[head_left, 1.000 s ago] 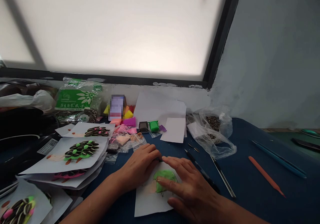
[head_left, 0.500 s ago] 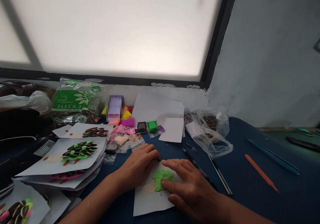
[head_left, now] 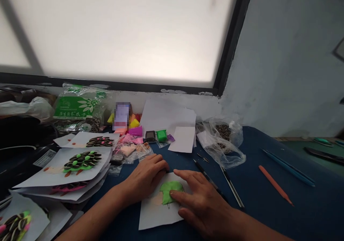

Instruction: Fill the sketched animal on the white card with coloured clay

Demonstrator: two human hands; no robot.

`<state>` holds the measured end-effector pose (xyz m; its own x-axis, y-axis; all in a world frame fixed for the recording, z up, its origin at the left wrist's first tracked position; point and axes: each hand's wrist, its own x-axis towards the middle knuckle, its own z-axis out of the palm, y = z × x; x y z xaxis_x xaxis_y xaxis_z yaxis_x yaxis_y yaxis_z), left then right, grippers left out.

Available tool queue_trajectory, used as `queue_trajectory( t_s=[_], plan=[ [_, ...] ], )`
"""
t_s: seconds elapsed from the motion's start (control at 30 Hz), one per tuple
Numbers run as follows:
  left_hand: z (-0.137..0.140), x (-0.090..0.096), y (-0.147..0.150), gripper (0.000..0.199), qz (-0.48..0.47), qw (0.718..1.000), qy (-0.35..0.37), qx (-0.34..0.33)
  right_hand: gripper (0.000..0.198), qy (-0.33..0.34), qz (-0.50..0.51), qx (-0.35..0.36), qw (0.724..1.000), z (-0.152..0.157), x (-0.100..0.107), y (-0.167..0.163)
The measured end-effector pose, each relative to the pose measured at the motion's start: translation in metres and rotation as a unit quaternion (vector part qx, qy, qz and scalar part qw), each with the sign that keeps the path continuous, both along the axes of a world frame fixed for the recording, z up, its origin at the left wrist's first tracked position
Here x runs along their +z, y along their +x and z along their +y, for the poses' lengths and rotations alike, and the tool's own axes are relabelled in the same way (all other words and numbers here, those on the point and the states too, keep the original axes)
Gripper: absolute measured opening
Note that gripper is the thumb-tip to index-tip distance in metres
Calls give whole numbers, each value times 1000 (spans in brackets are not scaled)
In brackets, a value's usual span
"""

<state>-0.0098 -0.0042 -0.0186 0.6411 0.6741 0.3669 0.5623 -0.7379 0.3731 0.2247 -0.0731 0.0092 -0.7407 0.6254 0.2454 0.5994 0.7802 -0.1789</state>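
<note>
A small white sheet of paper (head_left: 152, 216) lies in front of me with a flat patch of green modelling clay (head_left: 168, 188) on it. A pale peach patch of clay (head_left: 156, 199) adjoins the green at its left, and short drawn lines show below. My left hand (head_left: 147, 176) rests on the sheet's upper left edge, its fingers together and curled down, holding the paper against the table; its thumb is hidden. My right hand (head_left: 202, 199) is spread over the sheet's right side, one fingertip touching the green clay. Nothing is gripped in it.
To the left are stacked cards (head_left: 59, 162) with clay and seed hedgehogs. Clay packets (head_left: 129, 144), a seed bag (head_left: 75, 106) and blank paper (head_left: 182, 139) stand behind. At right lie a pen (head_left: 205, 174), a silver-and-black tool (head_left: 233, 189), an orange tool (head_left: 275, 184) and blue tweezers (head_left: 287, 167).
The whole view has shifted slightly, so things sit a little farther left. My right fingertip remains on the green clay, and my left hand stays on the paper.
</note>
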Motion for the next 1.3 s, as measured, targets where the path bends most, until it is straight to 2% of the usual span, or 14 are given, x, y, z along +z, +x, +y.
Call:
queue_trajectory(
  t_s=[0.2,0.3,0.43,0.6,0.73,0.93,1.1,1.3],
  plan=[
    [-1,2,0,20,6,1000,0,3,30,14,13,9,1000,-1,-1,0],
    [-1,1,1,20,6,1000,6,6,33,24,13,16,1000,0,0,1],
    [-1,1,2,20,4,1000,9,9,36,5,-17,28,999,0,1,-1],
    [-1,0,1,20,2,1000,4,5,31,4,-11,18,1000,0,-2,-1],
    [0,-1,1,19,2,1000,-1,2,35,11,4,-2,1000,0,-4,0],
    [0,-1,1,18,0,1000,-5,-2,37,2,-27,-3,1000,1,-2,-2],
    [0,-1,0,19,0,1000,-2,-6,33,38,-22,-24,999,-1,-5,-3],
    [-1,-1,1,19,-3,1000,2,0,30,82,44,-33,995,-1,-10,-1]
  ],
)
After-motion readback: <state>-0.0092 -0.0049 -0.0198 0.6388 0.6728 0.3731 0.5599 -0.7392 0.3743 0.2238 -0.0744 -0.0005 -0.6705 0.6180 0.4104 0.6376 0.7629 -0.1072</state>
